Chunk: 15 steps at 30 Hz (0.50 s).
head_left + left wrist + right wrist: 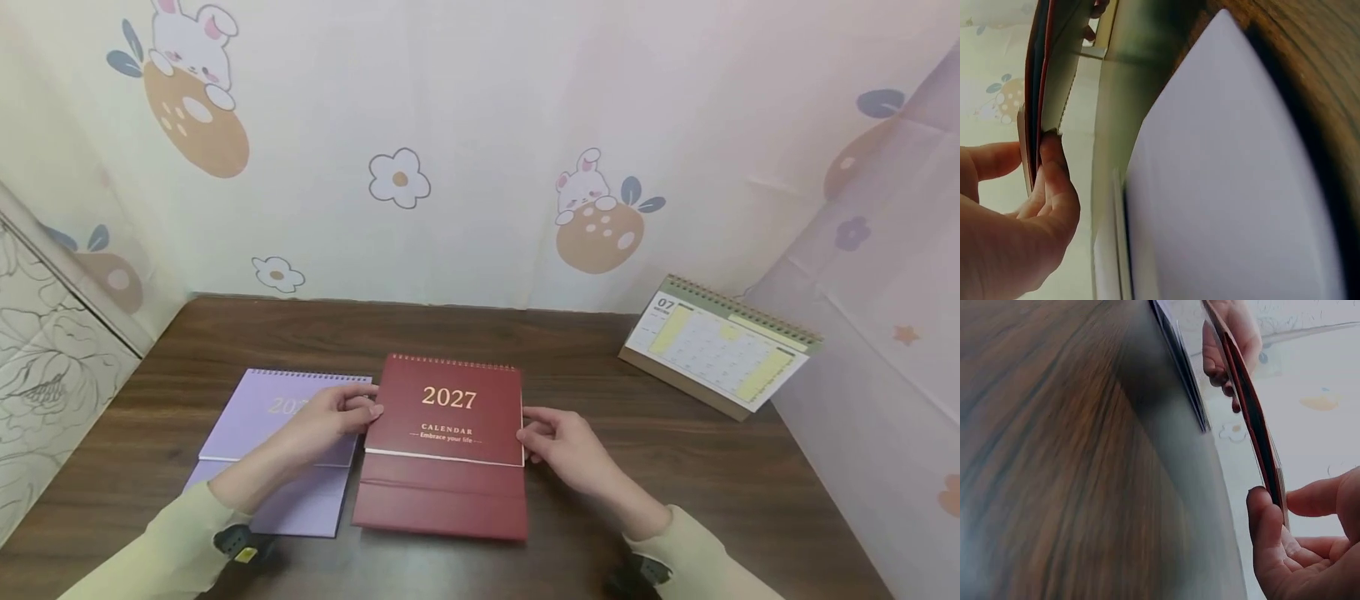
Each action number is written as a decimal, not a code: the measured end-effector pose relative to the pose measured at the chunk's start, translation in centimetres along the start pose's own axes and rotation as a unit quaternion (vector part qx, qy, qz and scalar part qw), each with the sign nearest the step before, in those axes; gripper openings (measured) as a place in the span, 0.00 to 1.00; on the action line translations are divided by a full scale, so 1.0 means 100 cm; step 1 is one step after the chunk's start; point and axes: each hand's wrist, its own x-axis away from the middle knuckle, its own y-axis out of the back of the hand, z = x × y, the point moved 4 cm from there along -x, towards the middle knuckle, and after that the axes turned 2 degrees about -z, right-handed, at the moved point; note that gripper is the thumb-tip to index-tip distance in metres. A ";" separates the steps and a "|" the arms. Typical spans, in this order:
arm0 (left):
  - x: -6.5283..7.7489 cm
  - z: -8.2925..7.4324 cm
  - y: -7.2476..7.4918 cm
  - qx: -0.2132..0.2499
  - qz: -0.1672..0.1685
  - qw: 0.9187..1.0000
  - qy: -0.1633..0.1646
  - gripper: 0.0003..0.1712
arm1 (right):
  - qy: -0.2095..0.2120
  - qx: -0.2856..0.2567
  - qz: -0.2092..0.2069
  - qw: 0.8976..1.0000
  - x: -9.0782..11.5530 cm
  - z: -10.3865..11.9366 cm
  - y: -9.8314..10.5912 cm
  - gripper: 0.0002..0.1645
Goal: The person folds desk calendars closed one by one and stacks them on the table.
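A dark red 2027 desk calendar, folded nearly flat with a spiral binding along its top, is held above the table between both hands. My left hand pinches its left edge, thumb on the front cover and fingers behind, as the left wrist view shows. At the opposite edge my right hand pinches it the same way; the right wrist view shows the calendar's thin side between thumb and fingers. Beneath my left forearm lies a purple calendar flat on the table, its cover year partly hidden by that hand.
A spiral desk calendar with a green top band stands tented at the back right, showing month 07. The brown wood-grain table meets a patterned curtain at the back and right. A floral panel borders the left side.
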 end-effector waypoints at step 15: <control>0.020 0.001 0.040 -0.155 -0.081 0.984 -0.031 0.28 | 0.012 -0.020 0.025 0.999 -0.023 0.022 -0.045 0.28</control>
